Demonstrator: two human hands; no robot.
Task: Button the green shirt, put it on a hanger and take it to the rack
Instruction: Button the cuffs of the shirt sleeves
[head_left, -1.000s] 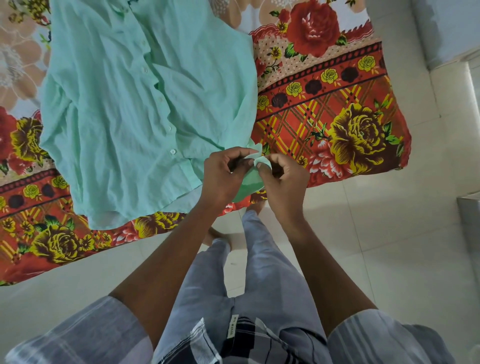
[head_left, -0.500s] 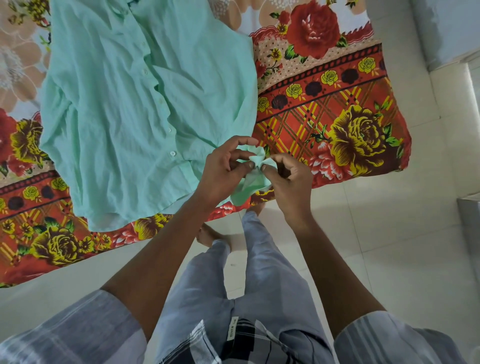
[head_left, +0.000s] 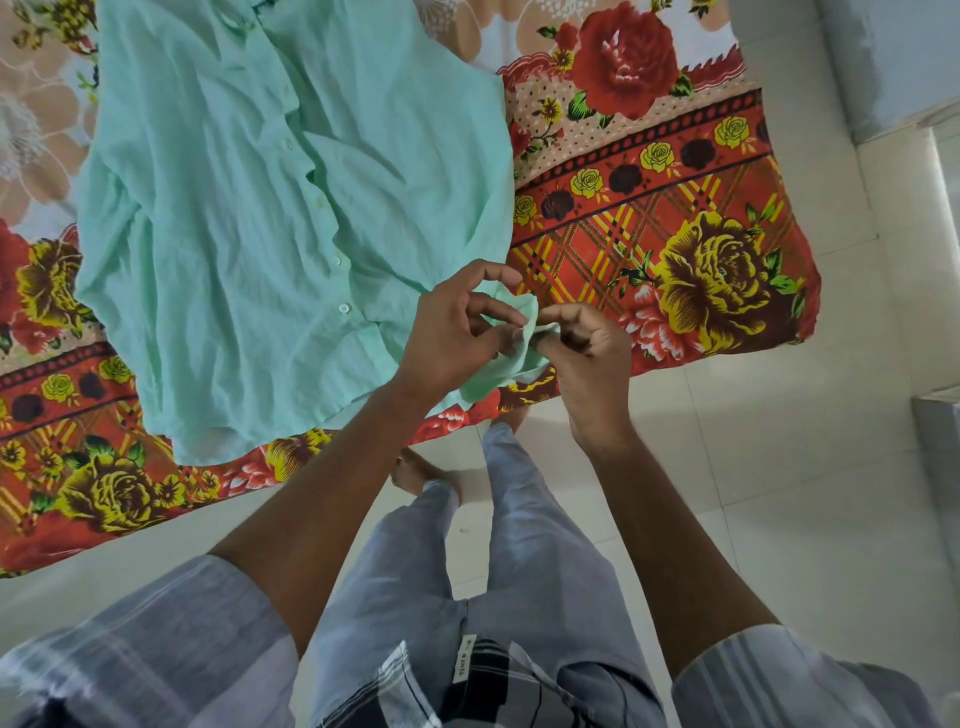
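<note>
The mint green shirt (head_left: 249, 223) lies spread front-up on the flowered bedsheet, its button placket running down the middle with several white buttons showing. Its right sleeve cuff (head_left: 511, 345) is bunched up at the bed's near edge between my two hands. My left hand (head_left: 452, 332) pinches the cuff from the left with thumb and fingertips. From the right, my right hand (head_left: 582, 345) grips the same cuff. No hanger or rack is in view.
The red and yellow flowered bedsheet (head_left: 675, 249) covers the bed and hangs over its near edge. White floor tiles (head_left: 779, 467) spread to the right and below. My legs in grey trousers (head_left: 519, 545) stand close against the bed.
Both hands have shifted slightly up and right with the sleeve cuff. The left fingers have spread and the cuff fabric is more bunched between the fingertips.
</note>
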